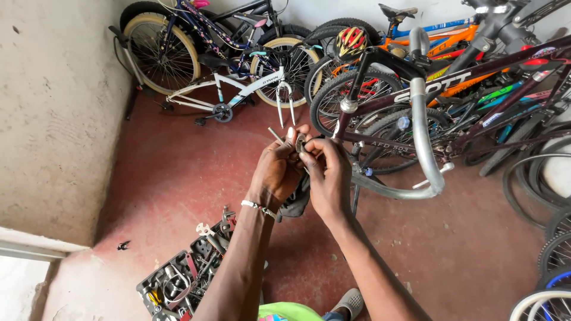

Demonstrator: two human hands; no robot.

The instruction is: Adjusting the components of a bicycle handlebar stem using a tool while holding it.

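Head view | both hands (303, 169) pinch small round metal part (300, 142) (perhaps a nut) | red floor (178, 172)

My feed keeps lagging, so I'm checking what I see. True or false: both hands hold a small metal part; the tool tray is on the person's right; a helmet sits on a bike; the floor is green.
1. Both hands, left hand and right hand, hold the small metal part: true.
2. The tool tray lies on the person's right: false, it lies on the left.
3. A red and yellow helmet sits on a bike: true.
4. The floor is green: false, it is red.
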